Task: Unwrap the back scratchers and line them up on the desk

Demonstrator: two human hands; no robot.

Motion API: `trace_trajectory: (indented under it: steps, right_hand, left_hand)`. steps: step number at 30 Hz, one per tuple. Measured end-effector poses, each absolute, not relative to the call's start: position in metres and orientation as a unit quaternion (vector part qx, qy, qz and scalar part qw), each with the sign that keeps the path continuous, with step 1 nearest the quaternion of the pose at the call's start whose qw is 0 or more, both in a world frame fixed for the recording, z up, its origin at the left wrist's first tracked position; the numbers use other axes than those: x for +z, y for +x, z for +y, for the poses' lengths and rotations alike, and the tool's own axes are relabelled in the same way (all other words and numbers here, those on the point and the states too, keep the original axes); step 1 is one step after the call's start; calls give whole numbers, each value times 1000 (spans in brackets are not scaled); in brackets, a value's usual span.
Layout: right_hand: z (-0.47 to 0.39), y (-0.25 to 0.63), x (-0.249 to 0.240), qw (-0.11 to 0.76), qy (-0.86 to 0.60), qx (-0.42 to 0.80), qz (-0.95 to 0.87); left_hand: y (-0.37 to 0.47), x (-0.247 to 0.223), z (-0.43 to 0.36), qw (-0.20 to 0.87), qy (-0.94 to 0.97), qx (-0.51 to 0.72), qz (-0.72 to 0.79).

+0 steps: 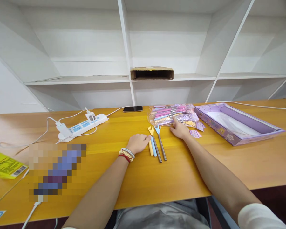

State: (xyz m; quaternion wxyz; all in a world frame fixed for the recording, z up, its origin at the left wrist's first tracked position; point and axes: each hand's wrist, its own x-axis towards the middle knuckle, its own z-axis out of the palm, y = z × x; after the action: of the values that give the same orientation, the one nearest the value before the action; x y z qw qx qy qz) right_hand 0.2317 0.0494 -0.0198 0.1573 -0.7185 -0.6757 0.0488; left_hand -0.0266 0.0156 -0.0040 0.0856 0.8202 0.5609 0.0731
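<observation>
My left hand (138,143) is closed on the table, its fingertips at the upper end of a yellow handle (151,149). A light-blue handle (153,149) lies right alongside. Beside these are two back scratchers with bare metal rods, one with a yellow claw (151,129) and one with a blue claw (157,128). My right hand (180,129) rests with its index finger stretched out and thumb apart, holding nothing. That finger reaches the near edge of a pile of clear-bagged back scratchers (168,112), mostly pink and purple.
An open purple box (233,140) stands right of the pile, with small purple cards (195,133) nearby. Behind lies a black phone (132,109). At left are a power strip (83,127) with plugs and cables, a pixelated object (62,168) and a yellow package (6,163). White shelving (95,79) rises behind.
</observation>
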Motion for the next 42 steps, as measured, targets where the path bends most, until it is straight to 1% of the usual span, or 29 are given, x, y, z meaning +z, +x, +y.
trace_trajectory:
  steps: [2,4,11,14,19,22,24,26,29,31,33,35,37,39,42]
  right_hand:
    - [50,227,-17,121,-737,38,-664]
    - [49,222,-16,115,-751,28,-649]
    - [45,224,-19,182,-783,20,-594]
    - [45,230,-20,244,-787,32,-565]
    - [45,234,-17,395,-746,40,-534]
    - [42,228,-13,468,-679,50,-563]
    - [39,222,-12,517,-609,85,-595]
    - [34,215,-9,565,-533,141,-614]
    - [22,202,0,622,-451,228,-598]
    - [12,192,7,637,-418,284,-583]
    - [1,181,14,624,-388,334,-590]
    - [-10,170,18,592,-363,364,-621]
    - [-19,161,19,557,-356,373,-651]
    - [-25,155,18,524,-356,378,-675]
    - [-28,153,15,492,-340,394,-698]
  left_hand:
    - [-26,-4,15,88,819,74,562]
    - [-27,-4,15,92,818,77,562]
    - [-28,-3,14,100,823,91,551]
    - [-28,-2,13,102,823,95,551]
    - [-28,0,12,105,829,91,542]
    - [-28,-1,12,103,829,87,542]
    - [-28,-2,14,106,821,97,553]
    - [-29,-3,15,112,802,132,572]
    - [-29,2,16,136,761,238,588]
    - [-27,7,14,202,736,322,560]
    - [-22,13,8,336,707,377,495]
    - [-15,17,0,496,672,368,409]
    - [-8,18,-9,604,650,313,339]
    - [-3,16,-16,642,650,271,305]
    - [0,15,-20,656,634,280,299]
